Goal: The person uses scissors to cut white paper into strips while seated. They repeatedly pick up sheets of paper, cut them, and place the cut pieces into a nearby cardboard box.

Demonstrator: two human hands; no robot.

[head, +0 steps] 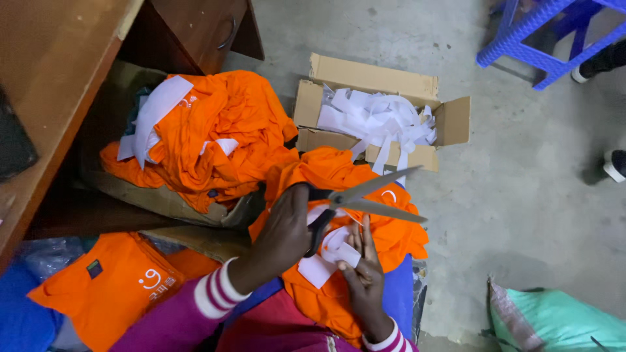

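Left hand (287, 231) holds scissors (365, 199), blades open, pointing right.

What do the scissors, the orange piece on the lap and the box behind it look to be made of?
Scissors: bare grey metal blades with a dull sheen, dark handles, probably plastic. Orange piece: soft matte cloth, judging by its folds and creases. Box: brown cardboard with bent flaps, holding white strips, paper or fabric, hard to tell.

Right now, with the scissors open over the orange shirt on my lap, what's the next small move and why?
Probably close the scissors on the white piece. The left hand holds the blades open just above it, while the right hand pinches that piece up from the orange shirt.
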